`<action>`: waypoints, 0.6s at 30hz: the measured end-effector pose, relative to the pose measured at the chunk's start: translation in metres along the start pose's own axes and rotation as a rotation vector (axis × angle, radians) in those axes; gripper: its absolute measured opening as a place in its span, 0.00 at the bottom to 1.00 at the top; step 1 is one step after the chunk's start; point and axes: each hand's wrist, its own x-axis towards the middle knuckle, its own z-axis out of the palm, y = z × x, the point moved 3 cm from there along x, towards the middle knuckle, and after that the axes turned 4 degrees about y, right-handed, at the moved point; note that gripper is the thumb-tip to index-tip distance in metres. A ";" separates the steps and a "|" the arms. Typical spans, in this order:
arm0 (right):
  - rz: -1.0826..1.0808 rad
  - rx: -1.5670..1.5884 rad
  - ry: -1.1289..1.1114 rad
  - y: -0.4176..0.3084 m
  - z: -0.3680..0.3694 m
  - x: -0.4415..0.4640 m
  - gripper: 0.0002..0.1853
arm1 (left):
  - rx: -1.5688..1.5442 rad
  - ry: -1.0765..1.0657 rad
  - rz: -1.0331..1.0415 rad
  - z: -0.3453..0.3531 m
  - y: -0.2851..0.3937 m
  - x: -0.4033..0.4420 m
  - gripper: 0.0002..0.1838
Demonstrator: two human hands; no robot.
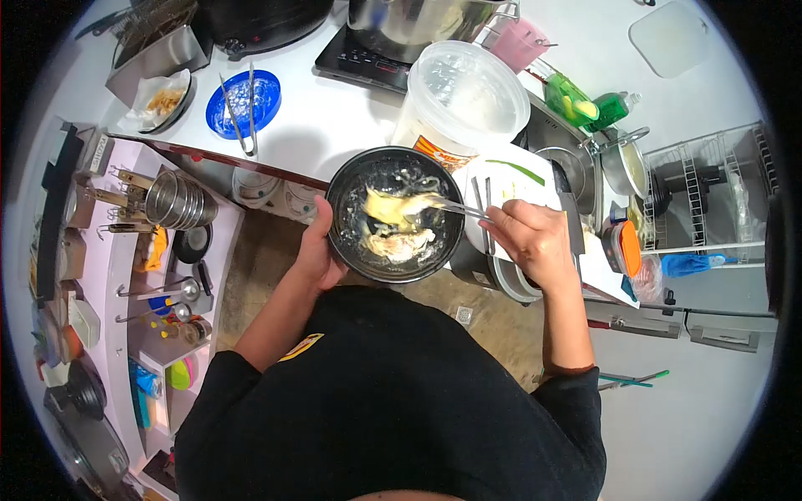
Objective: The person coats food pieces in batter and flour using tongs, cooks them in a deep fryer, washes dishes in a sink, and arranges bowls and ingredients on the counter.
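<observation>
My left hand point(319, 250) grips the left side of a black bowl point(338, 238), thumb up along the rim and fingers partly hidden beneath. Slim metal tongs point(464, 209) are in my right hand point(528, 237), their tips reaching into the bowl. At those tips is a yellowish, batter-coated piece point(397, 205), somewhat blurred. Lower in the bowl lies a paler floury lump point(403, 245), and white and yellow smears coat the inside wall. The bowl is held in front of my body at the counter's edge.
Behind the bowl stands a large clear plastic tub point(468, 92). A pot point(430, 29) sits on an induction cooker point(359, 63). Other tongs point(251, 113) rest on a blue lid point(221, 117). To the right are a white cutting board point(535, 159) and a sink point(581, 179); shelves point(125, 275) stand left.
</observation>
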 end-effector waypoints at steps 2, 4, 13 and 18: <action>0.022 -0.036 -0.122 0.001 0.000 -0.001 0.09 | 0.042 0.007 0.025 -0.005 0.001 0.001 0.38; 0.054 -0.097 -0.209 -0.002 -0.007 0.004 0.10 | 0.172 0.061 0.087 -0.012 -0.001 0.003 0.37; 0.167 -0.015 -0.145 0.003 -0.001 0.014 0.08 | 0.287 0.139 0.202 -0.014 0.002 0.004 0.39; 0.058 0.009 -0.227 -0.001 0.043 0.017 0.08 | 0.227 0.102 0.197 -0.018 0.002 0.003 0.35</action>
